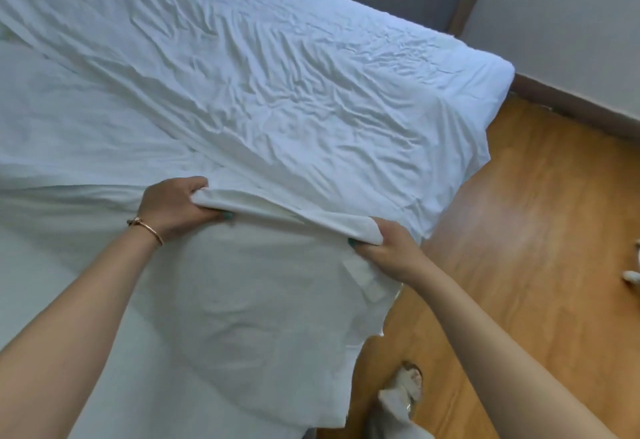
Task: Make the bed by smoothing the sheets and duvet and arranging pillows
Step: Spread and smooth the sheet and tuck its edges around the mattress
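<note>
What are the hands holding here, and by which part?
Both hands grip the same white sheet along its bunched, rolled-over edge: the left hand at one end of the roll, the right hand at the other, near the bed's side.

Materials: white cloth, wood, metal.
I see matt white cloth, the sheet (pixel 277 99), deeply creased beyond my grip; the folded edge (pixel 287 211) I pinch looks thicker, soft. Right of my grip, floor (pixel 519 230) is glossy wood. Bracelet (pixel 147 229) is shiny metal.
</note>
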`<state>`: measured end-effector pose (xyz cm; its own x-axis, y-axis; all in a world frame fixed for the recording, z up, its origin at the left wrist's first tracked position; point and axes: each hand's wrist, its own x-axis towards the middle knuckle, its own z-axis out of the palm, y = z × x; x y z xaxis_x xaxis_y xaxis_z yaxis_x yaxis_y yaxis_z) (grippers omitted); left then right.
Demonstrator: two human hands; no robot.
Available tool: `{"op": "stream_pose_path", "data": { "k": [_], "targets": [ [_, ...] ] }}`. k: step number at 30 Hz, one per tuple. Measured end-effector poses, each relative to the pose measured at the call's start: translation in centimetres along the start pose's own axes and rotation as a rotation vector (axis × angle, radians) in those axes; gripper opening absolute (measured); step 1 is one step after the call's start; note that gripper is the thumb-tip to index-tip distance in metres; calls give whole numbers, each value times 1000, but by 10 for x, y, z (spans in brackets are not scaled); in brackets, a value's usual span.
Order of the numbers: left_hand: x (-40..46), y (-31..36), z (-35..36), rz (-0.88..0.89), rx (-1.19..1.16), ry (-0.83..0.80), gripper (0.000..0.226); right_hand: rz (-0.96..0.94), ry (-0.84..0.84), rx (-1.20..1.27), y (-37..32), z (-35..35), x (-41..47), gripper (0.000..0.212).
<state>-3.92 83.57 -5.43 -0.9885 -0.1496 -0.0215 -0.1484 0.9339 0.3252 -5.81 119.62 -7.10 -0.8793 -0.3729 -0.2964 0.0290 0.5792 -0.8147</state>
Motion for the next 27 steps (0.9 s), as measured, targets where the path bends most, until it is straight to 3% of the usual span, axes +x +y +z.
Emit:
{"op": "stream_pose_path", "data": {
  "k": [4, 10, 13, 16, 17, 19, 22, 24, 25, 27],
  "targets": [
    [122, 96, 9, 185, 62, 47, 70, 44, 118, 104, 43, -91, 56, 32],
    [345, 258, 69, 345, 139, 50, 68, 61, 378, 288, 142, -241, 199, 14],
    [436, 307, 154, 304, 211, -102, 67, 226, 460, 223, 215, -284, 267, 10],
    [477, 308, 246, 191, 251, -419, 65, 528, 404, 116, 281, -291, 306, 28],
    [481, 302, 261, 154, 229, -451, 68, 582, 372, 58, 297, -288, 312, 28],
    [490, 285, 267, 107, 292, -351, 69, 630, 391, 51, 315, -285, 316, 20],
    [502, 254, 252, 44, 336, -332, 72, 592, 609, 404, 327, -287, 316, 5],
    [511, 247, 239, 17, 114, -386, 76, 446, 656, 611, 332, -294, 314, 18],
    [519, 249, 233, -2, -37, -385, 78, 398, 658, 619, 335, -298, 311, 21],
    [533, 256, 224, 64, -72, -380, 67, 379, 667, 557, 341, -309, 304, 21]
  ]
}}
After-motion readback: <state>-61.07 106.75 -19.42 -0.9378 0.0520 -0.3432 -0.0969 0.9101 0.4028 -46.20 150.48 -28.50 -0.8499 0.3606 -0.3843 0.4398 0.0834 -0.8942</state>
